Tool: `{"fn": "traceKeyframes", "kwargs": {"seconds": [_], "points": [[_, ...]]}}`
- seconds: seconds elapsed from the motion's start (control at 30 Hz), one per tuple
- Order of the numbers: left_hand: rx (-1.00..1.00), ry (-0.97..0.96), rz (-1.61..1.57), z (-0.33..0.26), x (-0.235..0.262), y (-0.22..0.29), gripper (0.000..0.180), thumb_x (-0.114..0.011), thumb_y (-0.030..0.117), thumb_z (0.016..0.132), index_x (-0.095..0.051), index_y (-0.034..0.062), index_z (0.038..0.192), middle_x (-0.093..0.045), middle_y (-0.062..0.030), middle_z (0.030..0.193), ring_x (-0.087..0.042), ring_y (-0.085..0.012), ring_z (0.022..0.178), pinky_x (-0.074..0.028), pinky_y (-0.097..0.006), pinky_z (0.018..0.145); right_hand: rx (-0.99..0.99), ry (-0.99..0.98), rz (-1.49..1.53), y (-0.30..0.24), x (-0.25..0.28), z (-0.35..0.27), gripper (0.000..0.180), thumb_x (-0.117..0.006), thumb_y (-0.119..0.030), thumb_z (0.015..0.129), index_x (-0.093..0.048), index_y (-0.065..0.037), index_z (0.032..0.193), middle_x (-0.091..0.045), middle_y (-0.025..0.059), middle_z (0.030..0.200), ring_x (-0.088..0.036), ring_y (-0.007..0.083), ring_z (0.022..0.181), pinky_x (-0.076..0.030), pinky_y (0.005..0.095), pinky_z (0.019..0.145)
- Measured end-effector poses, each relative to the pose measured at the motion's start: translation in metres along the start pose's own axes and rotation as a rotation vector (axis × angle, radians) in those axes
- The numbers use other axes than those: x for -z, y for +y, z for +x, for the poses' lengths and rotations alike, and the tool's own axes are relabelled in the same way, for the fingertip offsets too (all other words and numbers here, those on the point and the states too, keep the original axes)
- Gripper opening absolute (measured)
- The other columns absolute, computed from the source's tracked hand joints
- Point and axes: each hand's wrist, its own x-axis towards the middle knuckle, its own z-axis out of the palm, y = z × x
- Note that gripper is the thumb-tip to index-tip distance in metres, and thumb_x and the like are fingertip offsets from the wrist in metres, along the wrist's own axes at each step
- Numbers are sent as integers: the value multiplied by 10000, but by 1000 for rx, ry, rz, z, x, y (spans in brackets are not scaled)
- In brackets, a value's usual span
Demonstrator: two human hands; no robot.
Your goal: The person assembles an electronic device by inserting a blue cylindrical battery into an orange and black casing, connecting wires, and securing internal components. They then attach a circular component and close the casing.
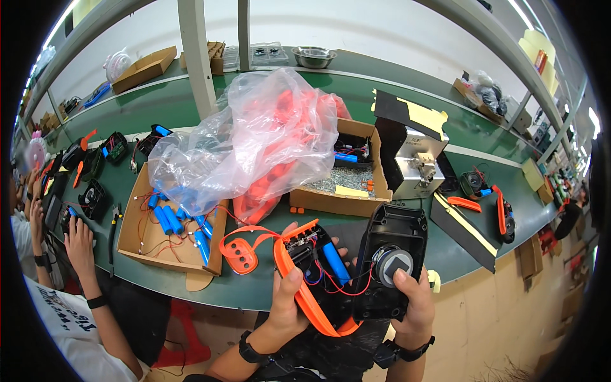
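Observation:
My left hand [287, 304] grips an orange-rimmed black housing half [312, 274] with a blue cylindrical battery [335, 262] and a small circuit board inside. An orange strap [240, 249] hangs from its left end. My right hand [414, 304] holds the other black housing half [389, 262], thumb pressing on the round speaker [393, 262] set in it. Red and black wires [340, 286] run between the two halves. Both halves are held above the near edge of the green bench [254, 290].
A cardboard tray [137, 219] of blue batteries with red wires lies left. A clear plastic bag [254, 137] of orange parts covers the middle. A box of screws [347, 184] and a small metal machine [417, 162] stand right. Another person's hands [79, 245] work at far left.

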Motion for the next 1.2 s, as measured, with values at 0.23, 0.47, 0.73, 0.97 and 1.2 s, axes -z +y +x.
{"fn": "traceKeyframes", "kwargs": {"seconds": [0.23, 0.47, 0.73, 0.97, 1.2], "points": [[0, -20, -19, 0, 1, 1, 930, -740, 394, 968, -164, 159, 1659, -459, -286, 1505, -556, -406, 1364, -503, -608, 1138, -57, 44, 61, -11, -9, -9, 569, -717, -105, 873, -552, 27, 1401, -692, 157, 1256, -699, 262, 1128, -574, 396, 1007], [45, -28, -72, -1, 8, 0, 916, -714, 418, 978, -160, 164, 1661, -466, -276, 1490, -558, -401, 1357, -531, -578, 1120, -160, -109, 589, -8, -1, -11, 757, -537, -473, 1009, -424, 51, 1544, -580, 290, 1456, -626, 415, 1294, -512, 564, 1093], [124, -35, 3, 0, 6, 2, 990, -684, 594, 934, -283, -23, 1596, -537, -220, 1455, -592, -323, 1304, -560, -488, 1057, -84, -222, 443, -1, 1, -4, 926, -404, -677, 1028, -291, 16, 1633, -362, 397, 1580, -541, 543, 1327, -444, 668, 1116], [64, 14, 128, 0, -5, 5, 995, -635, 640, 955, -283, -18, 1614, -479, -258, 1543, -532, -384, 1409, -488, -550, 1162, 194, -90, 187, -7, -25, -5, 734, -438, -490, 1060, -360, 10, 1591, -512, 258, 1518, -578, 413, 1341, -479, 564, 1125], [29, -36, 19, 0, 9, -1, 919, -672, 537, 987, -207, 102, 1651, -476, -269, 1531, -554, -393, 1385, -498, -564, 1154, 290, -81, -260, -20, -49, -5, 1007, -657, -536, 869, -329, 52, 1618, -533, 226, 1496, -652, 321, 1250, -553, 440, 1049]]}}
